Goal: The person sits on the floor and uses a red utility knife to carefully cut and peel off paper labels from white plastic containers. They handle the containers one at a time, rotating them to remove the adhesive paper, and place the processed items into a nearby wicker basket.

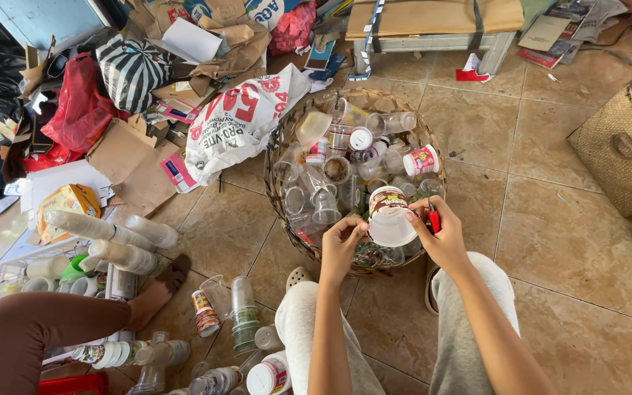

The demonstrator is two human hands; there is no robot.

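My left hand point(341, 241) and my right hand point(439, 235) hold a white plastic cup point(389, 216) with a printed label between them, just above the near rim of a round woven basket point(278, 150). The cup lies on its side, its open mouth toward me. A small red tool point(433, 218) is tucked in my right hand's fingers, beside the cup. The basket is full of clear and white plastic cups and bottles point(345, 161). My knees in grey trousers frame the bottom of the view.
Stacked clear cups point(243, 307) and bottles stand on the tiled floor at my left knee. Another person's leg point(45, 325) lies at bottom left beside stacked cups point(104, 234). Cardboard, bags and a white sack point(239, 121) pile up at the left; a woven bag point(619, 150) sits at the right.
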